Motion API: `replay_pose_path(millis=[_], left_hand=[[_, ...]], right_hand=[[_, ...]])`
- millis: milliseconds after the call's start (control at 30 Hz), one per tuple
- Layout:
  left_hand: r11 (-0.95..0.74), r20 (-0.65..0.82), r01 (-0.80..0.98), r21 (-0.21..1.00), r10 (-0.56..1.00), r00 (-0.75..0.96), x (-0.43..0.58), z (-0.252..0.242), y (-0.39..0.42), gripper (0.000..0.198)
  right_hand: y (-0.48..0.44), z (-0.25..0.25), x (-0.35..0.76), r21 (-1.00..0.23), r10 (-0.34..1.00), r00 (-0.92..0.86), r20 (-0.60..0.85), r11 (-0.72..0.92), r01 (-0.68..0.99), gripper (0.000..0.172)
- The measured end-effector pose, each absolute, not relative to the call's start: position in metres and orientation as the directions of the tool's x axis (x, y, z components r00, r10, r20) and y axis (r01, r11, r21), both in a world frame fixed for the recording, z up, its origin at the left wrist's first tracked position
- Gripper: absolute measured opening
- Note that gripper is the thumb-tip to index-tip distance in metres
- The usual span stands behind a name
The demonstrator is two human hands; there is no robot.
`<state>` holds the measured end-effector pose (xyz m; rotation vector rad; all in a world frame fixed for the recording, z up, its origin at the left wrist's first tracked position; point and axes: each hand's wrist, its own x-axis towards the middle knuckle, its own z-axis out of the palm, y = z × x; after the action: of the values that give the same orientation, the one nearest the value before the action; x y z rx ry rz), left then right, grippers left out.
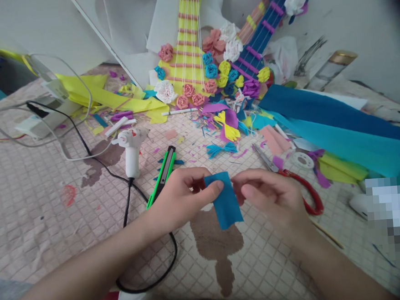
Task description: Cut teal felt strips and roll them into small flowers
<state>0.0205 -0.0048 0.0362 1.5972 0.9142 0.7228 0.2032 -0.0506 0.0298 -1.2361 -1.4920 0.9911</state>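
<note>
A small rectangle of blue crepe paper (228,207) is pinched in my left hand (184,192), thumb flat on its front and fingers behind. My right hand (273,193) is at the paper's right edge, fingers loosely curled and thumb apart from them. Whether its fingertips touch the paper, I cannot tell. A green utility knife (163,173) lies just beyond my left hand. Red-handled scissors (307,192) lie partly behind my right hand. Past both hands is a tied blue paper bow (221,150), with a yellow paper bow (228,127) behind it.
A white glue gun (132,154) stands at left, its black cord (175,252) looping towards me. Beyond lie a power strip (43,120) and yellow paper (114,99). Flower-trimmed yellow (189,45) and blue (257,45) paper guitars lean at the back. Blue paper sheets (320,109) lie right.
</note>
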Motion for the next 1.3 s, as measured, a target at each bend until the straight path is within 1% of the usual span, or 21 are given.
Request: replay_pose_path(millis=[100,167,267,400,533,633,800,967,1100,1200,1300], left_hand=[[-0.158,0.014,0.255,0.954,0.873,0.488,0.022,0.034,-0.005,0.026],[-0.150,0.011,0.249,0.957,0.874,0.485,0.023,0.034,-0.005,0.023],[-0.122,0.010,0.190,0.974,0.865,0.502,0.023,0.034,-0.006,0.019],[-0.109,0.038,0.103,0.989,0.846,0.532,0.022,0.033,-0.007,0.015],[-0.088,0.067,0.014,0.996,0.841,0.536,0.023,0.032,-0.007,0.011],[-0.038,0.037,-0.009,0.999,0.842,0.538,0.024,0.033,-0.006,0.011],[0.026,0.012,-0.061,0.998,0.833,0.553,0.026,0.036,-0.007,0.018],[0.057,-0.069,0.038,0.998,0.850,0.523,0.027,0.032,-0.010,0.021],[0.063,-0.077,0.045,0.997,0.830,0.552,0.026,0.027,-0.011,0.019],[0.007,-0.087,0.140,0.990,0.814,0.575,0.026,0.030,-0.012,0.020],[-0.016,-0.101,0.195,0.981,0.813,0.574,0.029,0.033,-0.013,0.020]], right_hand=[[-0.051,0.033,0.201,-0.945,0.985,-0.090,0.149,0.169,0.279,0.002],[-0.052,0.034,0.199,-0.949,0.984,-0.116,0.135,0.162,0.271,0.008],[-0.052,0.034,0.197,-0.977,0.988,-0.127,0.089,0.111,0.180,0.012],[-0.050,0.031,0.197,-0.999,0.997,-0.081,-0.001,0.003,0.048,0.003],[-0.047,0.028,0.197,-0.994,0.983,-0.155,-0.100,-0.093,0.050,0.009],[-0.047,0.027,0.197,-0.991,0.970,-0.205,-0.131,-0.119,0.068,0.013],[-0.048,0.026,0.197,-0.992,0.974,-0.193,-0.122,-0.116,0.040,0.015],[-0.048,0.026,0.193,-0.992,0.984,-0.134,-0.114,-0.106,0.064,0.017],[-0.048,0.024,0.194,-0.996,0.995,-0.071,-0.070,-0.066,0.057,0.009],[-0.049,0.022,0.196,-0.999,0.998,-0.065,-0.012,-0.009,0.037,0.006],[-0.050,0.020,0.197,-0.999,1.000,-0.008,0.003,0.003,0.042,0.002]])
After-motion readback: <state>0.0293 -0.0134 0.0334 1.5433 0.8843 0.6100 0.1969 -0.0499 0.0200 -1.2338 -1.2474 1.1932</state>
